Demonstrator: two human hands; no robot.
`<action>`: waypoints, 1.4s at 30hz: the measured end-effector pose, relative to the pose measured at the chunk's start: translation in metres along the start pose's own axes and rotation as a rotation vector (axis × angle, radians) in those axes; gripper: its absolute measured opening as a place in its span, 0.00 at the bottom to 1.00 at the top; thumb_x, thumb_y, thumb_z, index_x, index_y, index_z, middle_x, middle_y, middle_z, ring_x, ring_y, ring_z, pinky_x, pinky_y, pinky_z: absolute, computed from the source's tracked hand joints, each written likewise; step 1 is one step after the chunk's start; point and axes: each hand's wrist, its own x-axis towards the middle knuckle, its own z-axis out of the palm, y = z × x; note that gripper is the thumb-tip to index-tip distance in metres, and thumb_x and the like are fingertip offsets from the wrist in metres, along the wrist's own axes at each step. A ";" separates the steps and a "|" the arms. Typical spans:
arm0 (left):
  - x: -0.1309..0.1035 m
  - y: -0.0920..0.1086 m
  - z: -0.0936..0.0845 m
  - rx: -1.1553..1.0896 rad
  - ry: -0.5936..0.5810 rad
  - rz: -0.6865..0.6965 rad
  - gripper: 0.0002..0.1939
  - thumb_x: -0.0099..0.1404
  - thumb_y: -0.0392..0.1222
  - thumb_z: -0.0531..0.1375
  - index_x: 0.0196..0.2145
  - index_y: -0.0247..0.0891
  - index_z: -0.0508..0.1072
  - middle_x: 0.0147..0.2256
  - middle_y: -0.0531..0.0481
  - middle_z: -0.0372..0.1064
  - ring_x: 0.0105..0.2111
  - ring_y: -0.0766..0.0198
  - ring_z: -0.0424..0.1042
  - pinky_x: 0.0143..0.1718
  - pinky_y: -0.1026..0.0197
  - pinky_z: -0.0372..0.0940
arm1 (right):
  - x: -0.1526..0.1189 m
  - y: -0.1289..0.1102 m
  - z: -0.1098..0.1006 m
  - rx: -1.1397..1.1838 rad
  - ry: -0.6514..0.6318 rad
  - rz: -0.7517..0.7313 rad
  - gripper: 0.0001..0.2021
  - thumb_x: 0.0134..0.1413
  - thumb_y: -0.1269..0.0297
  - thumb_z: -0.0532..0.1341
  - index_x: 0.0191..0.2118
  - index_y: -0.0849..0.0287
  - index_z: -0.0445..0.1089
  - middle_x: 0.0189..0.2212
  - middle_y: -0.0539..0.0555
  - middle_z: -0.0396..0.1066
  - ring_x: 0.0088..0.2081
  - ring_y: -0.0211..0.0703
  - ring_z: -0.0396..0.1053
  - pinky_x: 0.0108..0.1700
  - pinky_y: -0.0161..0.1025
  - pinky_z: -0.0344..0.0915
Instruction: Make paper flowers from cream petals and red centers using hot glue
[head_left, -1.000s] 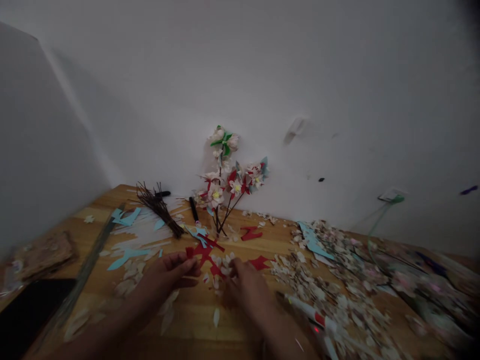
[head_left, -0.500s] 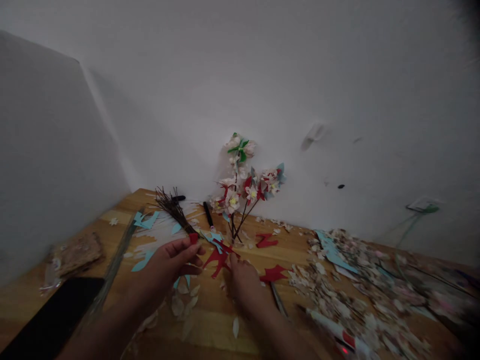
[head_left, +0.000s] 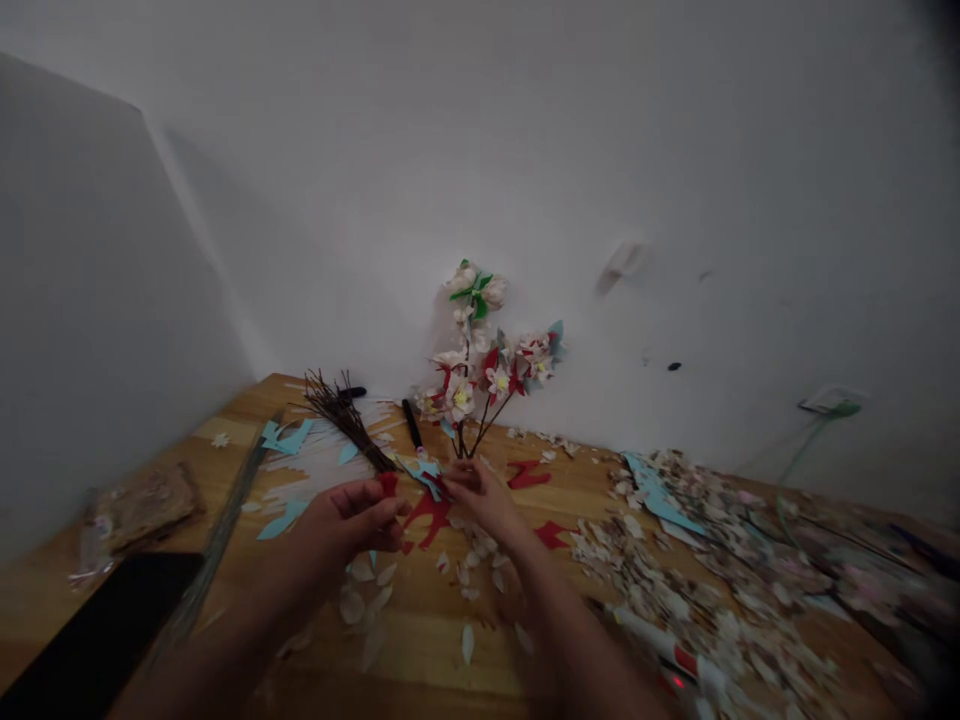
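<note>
My left hand [head_left: 358, 515] is closed, pinching a small red piece [head_left: 388, 484] between thumb and fingers. To its right, my right hand [head_left: 476, 492] reaches over the red paper scraps [head_left: 430, 518] and the light blue cutouts [head_left: 426, 474]; its fingertips are bent together, and what they hold, if anything, is too dark to make out. A bundle of thin brown twigs [head_left: 349, 420] lies just beyond my left hand. Behind my right hand, branches with white flowers [head_left: 460, 398] and red, green and blue leaves stand against the wall.
On the wooden table [head_left: 420, 640], a black flat object [head_left: 112, 625] and long thin wires [head_left: 225, 525] lie left. Heaps of pale petals [head_left: 675, 580] cover the right side, with a white glue gun [head_left: 660, 640] in front. A black-handled tool [head_left: 412, 425] lies near the wall.
My right hand has moved up and slightly away from me, from the red scraps toward the blue cutouts and flower stems. My left hand keeps its pinch on the red piece. The view has shifted slightly.
</note>
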 end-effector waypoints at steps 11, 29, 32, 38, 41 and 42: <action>0.006 -0.012 0.001 0.014 -0.055 -0.021 0.10 0.47 0.46 0.68 0.21 0.37 0.74 0.19 0.56 0.72 0.20 0.69 0.69 0.26 0.68 0.65 | -0.060 0.031 -0.014 -0.209 -0.015 0.101 0.14 0.60 0.61 0.53 0.48 0.63 0.64 0.42 0.59 0.71 0.44 0.48 0.69 0.46 0.48 0.62; 0.007 -0.014 -0.001 0.064 -0.022 -0.031 0.07 0.47 0.43 0.67 0.22 0.38 0.75 0.20 0.56 0.72 0.21 0.68 0.69 0.27 0.66 0.64 | -0.067 0.062 -0.025 -0.231 0.138 0.135 0.23 0.45 0.80 0.51 0.51 0.68 0.59 0.50 0.65 0.66 0.52 0.46 0.64 0.52 0.42 0.59; 0.002 -0.009 0.002 0.106 -0.017 -0.007 0.08 0.48 0.43 0.67 0.19 0.38 0.74 0.19 0.56 0.72 0.20 0.69 0.68 0.26 0.68 0.62 | -0.064 0.069 -0.032 -0.218 0.128 0.144 0.21 0.47 0.81 0.51 0.50 0.66 0.59 0.46 0.61 0.70 0.47 0.43 0.69 0.48 0.41 0.63; -0.007 0.002 0.004 0.192 -0.001 0.081 0.07 0.48 0.44 0.66 0.20 0.39 0.76 0.18 0.55 0.73 0.21 0.66 0.69 0.27 0.68 0.62 | -0.067 0.066 -0.041 -0.290 0.078 0.172 0.22 0.46 0.82 0.51 0.50 0.67 0.60 0.44 0.65 0.72 0.45 0.48 0.70 0.45 0.43 0.63; -0.007 0.006 0.003 0.162 0.026 0.097 0.07 0.47 0.44 0.67 0.19 0.39 0.76 0.18 0.55 0.73 0.21 0.67 0.69 0.26 0.67 0.62 | -0.077 0.060 -0.035 -0.315 0.047 0.179 0.22 0.47 0.81 0.50 0.51 0.66 0.60 0.42 0.65 0.74 0.45 0.49 0.71 0.45 0.43 0.63; -0.006 0.007 0.003 0.154 0.034 0.094 0.08 0.46 0.44 0.67 0.19 0.39 0.75 0.18 0.55 0.72 0.20 0.67 0.68 0.26 0.67 0.62 | -0.081 0.057 -0.032 -0.315 0.030 0.178 0.23 0.47 0.81 0.49 0.51 0.65 0.61 0.41 0.64 0.74 0.44 0.48 0.72 0.44 0.42 0.63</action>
